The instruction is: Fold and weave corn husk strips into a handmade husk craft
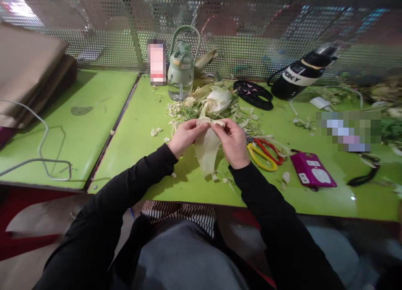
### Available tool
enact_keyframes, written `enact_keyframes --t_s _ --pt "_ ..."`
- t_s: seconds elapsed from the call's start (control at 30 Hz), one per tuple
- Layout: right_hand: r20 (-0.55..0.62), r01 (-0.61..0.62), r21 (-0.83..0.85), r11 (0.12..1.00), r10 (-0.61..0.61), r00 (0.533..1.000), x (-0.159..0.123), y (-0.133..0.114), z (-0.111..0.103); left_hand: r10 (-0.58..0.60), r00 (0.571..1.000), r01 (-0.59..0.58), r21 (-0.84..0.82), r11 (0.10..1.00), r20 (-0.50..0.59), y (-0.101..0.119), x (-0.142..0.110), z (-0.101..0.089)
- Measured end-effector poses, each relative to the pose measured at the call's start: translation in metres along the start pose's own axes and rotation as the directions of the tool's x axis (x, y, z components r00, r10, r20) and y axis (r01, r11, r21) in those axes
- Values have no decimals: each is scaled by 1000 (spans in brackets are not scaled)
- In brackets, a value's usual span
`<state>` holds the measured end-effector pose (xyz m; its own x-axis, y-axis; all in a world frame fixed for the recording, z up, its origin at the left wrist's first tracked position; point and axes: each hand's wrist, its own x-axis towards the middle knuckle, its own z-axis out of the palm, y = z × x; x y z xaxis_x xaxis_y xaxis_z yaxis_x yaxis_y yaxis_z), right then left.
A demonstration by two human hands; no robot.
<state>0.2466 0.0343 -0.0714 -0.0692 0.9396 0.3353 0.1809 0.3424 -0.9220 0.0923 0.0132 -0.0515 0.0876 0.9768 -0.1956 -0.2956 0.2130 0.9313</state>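
Observation:
A pale, thin corn husk [207, 152] hangs between my hands above the green table. My left hand [187, 135] is closed on its upper left edge, thumb pressed against the fingers. On the other side my right hand [234, 141] pinches the upper right edge. The top of the husk looks folded or curled between the fingertips. Just beyond lies a whitish bundle of husk [219, 101] on a pile of shredded green-white scraps [185, 108]. Scissors [264, 154] with one red and one yellow handle lie to the right of my right hand.
A green water bottle [181, 72] stands behind the scraps, near a black perforated plate [253, 94]. A black bottle [297, 78] leans at the back right. A purple power strip [313, 170] lies on the right. Brown cardboard [28, 64] and a white cable [44, 160] occupy the left table.

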Motion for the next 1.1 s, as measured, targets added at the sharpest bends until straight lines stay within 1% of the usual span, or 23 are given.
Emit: enact_keyframes --t_s 0.07,0.13,0.2,0.27,0.4,0.47,0.63,0.73,0.87,0.9,1.03,1.1 --pt "-11 50 -19 999 -51 999 -1 -1 0 -13 1000 14 -34 999 11 -1 1 0" --pt "7 101 -3 995 -101 995 -2 0 0 -23 1000 24 -80 997 17 0 2 0" --pt "20 126 18 992 -126 992 -2 2 -1 -31 999 33 -101 994 19 1 2 0" --pt "7 109 25 994 -110 994 -1 5 -2 -41 999 44 -100 994 30 2 0 0" --pt "-90 55 14 998 -54 995 3 10 -4 -96 991 100 -46 994 92 4 -1 -1" --pt "-116 50 13 999 -48 992 4 11 -4 -108 990 110 -19 994 91 5 -2 -1" --pt "-80 98 61 993 -93 993 4 13 -4 -85 996 84 33 996 20 6 -1 0" --pt "-57 137 64 988 -134 989 4 13 -4 -74 997 72 53 996 18 6 0 -1" --pt "-81 148 67 987 -143 986 5 14 -4 -85 996 85 -1 996 21 5 0 -3" --pt "-93 139 66 988 -132 987 5 15 -4 -94 995 95 -18 995 37 5 0 -3" --pt "-158 108 92 990 -92 983 6 16 -4 -108 981 113 -23 993 163 1 0 -4" --pt "-165 92 119 989 -72 984 6 15 -4 -94 984 98 -22 995 150 -1 0 -4"
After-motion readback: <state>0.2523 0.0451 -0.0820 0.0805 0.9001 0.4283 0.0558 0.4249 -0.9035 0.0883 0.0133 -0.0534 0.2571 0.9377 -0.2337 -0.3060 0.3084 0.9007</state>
